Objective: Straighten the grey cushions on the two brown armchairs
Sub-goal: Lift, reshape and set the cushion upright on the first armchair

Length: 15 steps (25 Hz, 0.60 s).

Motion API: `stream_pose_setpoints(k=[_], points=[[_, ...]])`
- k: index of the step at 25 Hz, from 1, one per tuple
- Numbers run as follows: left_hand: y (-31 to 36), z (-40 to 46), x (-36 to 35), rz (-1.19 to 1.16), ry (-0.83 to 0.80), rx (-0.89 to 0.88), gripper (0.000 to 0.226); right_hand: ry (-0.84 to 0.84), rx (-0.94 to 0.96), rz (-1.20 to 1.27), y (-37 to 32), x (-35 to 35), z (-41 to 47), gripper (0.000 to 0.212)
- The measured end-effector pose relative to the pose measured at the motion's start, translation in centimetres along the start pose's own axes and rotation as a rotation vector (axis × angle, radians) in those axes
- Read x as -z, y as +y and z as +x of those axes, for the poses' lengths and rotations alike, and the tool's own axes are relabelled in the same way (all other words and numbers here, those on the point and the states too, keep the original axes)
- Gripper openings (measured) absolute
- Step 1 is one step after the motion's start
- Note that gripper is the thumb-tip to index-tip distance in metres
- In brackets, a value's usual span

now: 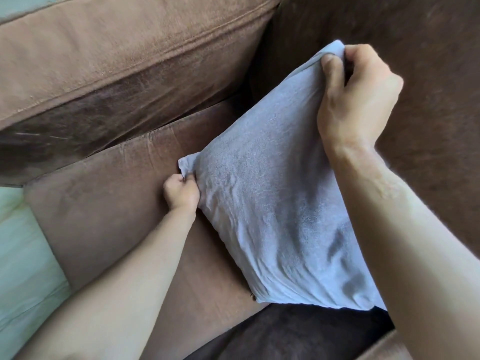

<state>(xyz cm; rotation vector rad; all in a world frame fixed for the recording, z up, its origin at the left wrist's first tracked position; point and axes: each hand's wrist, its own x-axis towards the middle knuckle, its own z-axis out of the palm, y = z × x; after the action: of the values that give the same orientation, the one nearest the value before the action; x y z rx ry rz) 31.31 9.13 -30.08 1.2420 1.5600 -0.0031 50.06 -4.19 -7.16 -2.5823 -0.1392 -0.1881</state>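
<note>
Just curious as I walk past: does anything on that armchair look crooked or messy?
Yes. The grey cushion sits tilted like a diamond, its cover wrinkled, pinched at two corners by the left hand and right hand.

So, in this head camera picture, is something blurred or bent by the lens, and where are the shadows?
Head view: the wide lens bends the armchair edges and stretches both forearms near the frame's bottom; the far brown upholstery at the upper right looks soft, slightly smeared; the grey cushion is fairly sharp, with dark creases low down; deep shadow lies under it. The left hand and right hand are evenly lit, without glare.

Pale floor [23, 255] in soft daylight
</note>
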Motion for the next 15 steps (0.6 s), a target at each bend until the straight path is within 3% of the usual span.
stream_pose_setpoints(k=[2, 4, 7, 11, 15], points=[[0.2, -0.3, -0.6, 0.17, 0.138, -0.074, 0.03, 0.01, -0.007, 0.023, 0.3, -0.1, 0.0, 0.023], [1.0, -1.1, -1.5, 0.116, 0.196, -0.02, 0.041, 0.025, -0.011, 0.056, 0.6, -0.3, -0.5, 0.021], [1.5, -2.1, -1.8, -0.044, 0.158, 0.082, 0.063, 0.015, -0.002, 0.121, 0.3, -0.4, -1.0, 0.025], [-4.2, -4.1, 0.3, -0.184, 0.085, 0.254, 0.086, -0.009, -0.043, 0.073, 0.8, 2.1, -3.4, 0.029], [-10.5, -6.1, -0.2, -0.108, -0.08, 0.196, 0.038, -0.123, -0.212, -0.195, 3.8, 4.5, -8.2, 0.033]])
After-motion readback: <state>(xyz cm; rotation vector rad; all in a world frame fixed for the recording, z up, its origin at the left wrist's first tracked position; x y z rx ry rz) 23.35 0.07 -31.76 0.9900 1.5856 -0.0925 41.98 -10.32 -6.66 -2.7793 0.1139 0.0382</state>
